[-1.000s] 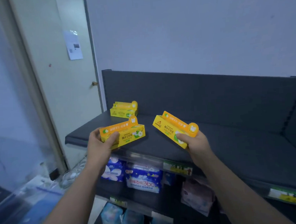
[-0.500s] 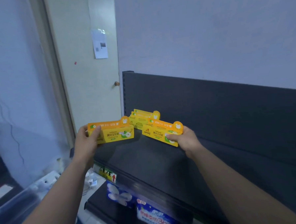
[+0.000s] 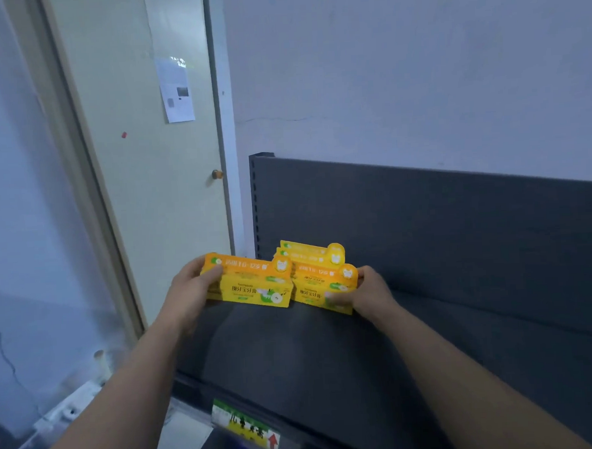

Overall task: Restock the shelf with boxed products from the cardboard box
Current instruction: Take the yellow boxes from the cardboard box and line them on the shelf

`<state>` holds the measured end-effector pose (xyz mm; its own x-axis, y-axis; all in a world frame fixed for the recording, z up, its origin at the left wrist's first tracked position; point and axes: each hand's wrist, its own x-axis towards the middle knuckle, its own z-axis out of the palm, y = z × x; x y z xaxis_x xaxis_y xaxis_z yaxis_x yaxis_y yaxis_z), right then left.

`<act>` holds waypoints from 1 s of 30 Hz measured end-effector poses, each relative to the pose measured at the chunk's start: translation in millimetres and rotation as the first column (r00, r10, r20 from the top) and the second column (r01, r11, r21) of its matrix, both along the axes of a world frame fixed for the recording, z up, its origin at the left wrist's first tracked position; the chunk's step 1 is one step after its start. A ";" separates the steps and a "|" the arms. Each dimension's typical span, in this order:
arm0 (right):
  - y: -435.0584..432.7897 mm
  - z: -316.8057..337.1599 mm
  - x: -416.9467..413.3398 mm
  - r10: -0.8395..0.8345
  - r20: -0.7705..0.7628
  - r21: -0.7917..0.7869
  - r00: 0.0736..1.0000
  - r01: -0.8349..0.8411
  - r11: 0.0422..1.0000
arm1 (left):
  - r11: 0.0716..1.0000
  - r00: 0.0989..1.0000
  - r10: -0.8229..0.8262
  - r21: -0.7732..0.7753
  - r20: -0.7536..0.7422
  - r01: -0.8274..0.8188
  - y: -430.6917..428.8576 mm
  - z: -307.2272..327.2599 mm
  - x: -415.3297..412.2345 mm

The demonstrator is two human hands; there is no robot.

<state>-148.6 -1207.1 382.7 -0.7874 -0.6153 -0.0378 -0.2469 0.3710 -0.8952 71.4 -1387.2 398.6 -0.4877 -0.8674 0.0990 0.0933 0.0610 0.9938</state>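
My left hand (image 3: 192,291) grips the left end of a yellow and orange boxed product (image 3: 253,285), held at the far left of the dark shelf (image 3: 294,355). My right hand (image 3: 370,292) grips the right end of a second yellow box (image 3: 320,285), which sits low on the shelf just right of the first. Behind them a small stack of the same yellow boxes (image 3: 310,252) rests against the shelf's back panel. The cardboard box is out of view.
The shelf's dark back panel (image 3: 442,223) rises behind the boxes. A yellow-green price label (image 3: 245,422) hangs on the shelf's front edge. A cream door (image 3: 156,197) with a paper notice stands to the left, and grey wall fills the space above.
Both hands have carried their yellow boxes forward to the back-left corner of the shelf, right in front of the stacked boxes. The view has shifted left and closer.
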 end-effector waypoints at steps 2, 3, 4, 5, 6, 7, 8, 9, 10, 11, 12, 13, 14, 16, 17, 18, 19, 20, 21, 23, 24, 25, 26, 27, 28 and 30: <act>-3.0 2.5 5.9 -0.009 0.002 -0.015 1.000 0.009 1.000 | 0.998 0.997 -0.066 0.009 0.039 0.065 -5.4 -0.2 -6.9; -3.4 3.6 8.7 -0.012 0.007 -0.010 1.000 0.013 1.000 | 0.995 0.994 -0.096 0.020 0.056 0.095 -6.5 -0.1 -10.4; -3.2 4.3 10.7 -0.017 0.008 0.001 1.000 0.017 1.000 | 0.992 0.990 -0.126 0.039 0.070 0.124 -7.3 -0.4 -13.7; -1.7 4.3 11.7 -0.021 0.011 0.006 1.000 0.021 1.000 | 0.987 0.984 -0.156 0.063 0.082 0.151 -8.1 -0.9 -16.5; 0.3 4.2 11.8 -0.028 0.014 0.009 0.999 0.028 1.000 | 0.980 0.978 -0.185 0.085 0.092 0.177 -8.8 -1.5 -19.3; 3.2 3.6 11.4 -0.038 0.020 0.010 0.999 0.038 0.999 | 0.973 0.971 -0.216 0.100 0.101 0.206 -8.8 -2.3 -22.1; 7.3 3.9 11.3 -0.048 0.019 0.014 0.999 0.048 0.999 | 0.965 0.962 -0.249 0.109 0.109 0.238 -8.1 -3.1 -24.6; 11.6 4.2 10.9 -0.059 0.017 0.018 0.998 0.059 0.998 | 0.954 0.951 -0.288 0.116 0.114 0.275 -7.0 -4.0 -27.3; 16.2 4.8 11.1 -0.068 0.017 0.022 0.998 0.067 0.997 | 0.942 0.938 -0.327 0.121 0.114 0.314 -5.8 -5.4 -30.0; 20.1 4.8 11.1 -0.076 0.023 0.025 0.997 0.075 0.997 | 0.930 0.926 -0.360 0.123 0.111 0.346 -4.9 -7.1 -32.6; 23.6 5.3 11.8 -0.082 0.028 0.026 0.996 0.081 0.996 | 0.922 0.919 -0.380 0.121 0.109 0.367 -4.8 -9.5 -35.2; 26.5 5.4 12.5 -0.089 0.028 0.028 0.996 0.088 0.996 | 0.921 0.915 -0.385 0.108 0.117 0.374 -5.0 -11.6 -37.1; 28.8 5.9 13.8 -0.097 0.019 0.035 0.995 0.096 0.995 | 0.927 0.916 -0.374 0.074 0.146 0.367 -5.9 -13.2 -38.8; 33.0 7.1 16.3 -0.117 -0.002 0.048 0.993 0.117 0.992 | 0.935 0.912 -0.333 -0.044 0.242 0.353 -6.9 -15.3 -40.7; 34.6 7.4 17.4 -0.126 -0.008 0.049 0.992 0.126 0.991 | 0.932 0.908 -0.310 -0.097 0.281 0.348 -7.2 -16.3 -41.5; 36.0 8.0 18.6 -0.132 -0.015 0.053 0.991 0.132 0.990 | 0.929 0.906 -0.289 -0.138 0.308 0.343 -6.9 -16.9 -42.1; 36.6 8.1 19.9 -0.138 -0.021 0.058 0.990 0.139 0.989 | 0.925 0.904 -0.270 -0.170 0.331 0.338 -6.7 -17.7 -42.7; 37.1 8.1 21.3 -0.141 -0.030 0.065 0.989 0.143 0.988 | 0.923 0.901 -0.251 -0.195 0.353 0.333 -7.0 -18.9 -43.2; 37.2 7.1 22.4 -0.146 -0.040 0.069 0.989 0.148 0.987 | 0.920 0.898 -0.231 -0.216 0.375 0.328 -7.1 -19.4 -43.8; 38.0 5.7 25.4 -0.151 -0.076 0.073 0.986 0.157 0.985 | 0.910 0.884 -0.182 -0.267 0.431 0.317 -7.7 -18.5 -44.8; 39.2 6.0 27.7 -0.146 -0.108 0.079 0.983 0.155 0.985 | 0.901 0.875 -0.145 -0.305 0.463 0.310 -6.4 -16.6 -44.9; 41.0 6.7 30.5 -0.136 -0.147 0.088 0.980 0.150 0.985 | 0.888 0.865 -0.106 -0.345 0.490 0.304 -3.3 -13.4 -44.4; 43.5 8.7 34.4 -0.121 -0.196 0.108 0.973 0.144 0.984 | 0.870 0.860 -0.065 -0.393 0.507 0.297 0.4 -10.0 -44.4; 46.8 11.7 38.9 -0.100 -0.251 0.137 0.963 0.138 0.981 | 0.845 0.857 -0.023 -0.448 0.515 0.292 5.0 -5.8 -44.8; 50.5 14.6 43.0 -0.073 -0.314 0.171 0.947 0.132 0.976 | 0.811 0.861 0.023 -0.513 0.507 0.281 10.2 -1.3 -45.7; 58.5 17.7 48.1 -0.017 -0.431 0.222 0.902 0.124 0.967 | 0.717 0.883 0.096 -0.648 0.459 0.258 22.5 8.0 -48.3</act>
<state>-100.5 -1148.6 400.4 -0.8026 -0.5720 0.1695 -0.5462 0.5903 -0.5943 23.0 -1364.8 406.5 -0.6935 -0.6003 0.3983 -0.2905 0.7389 0.6080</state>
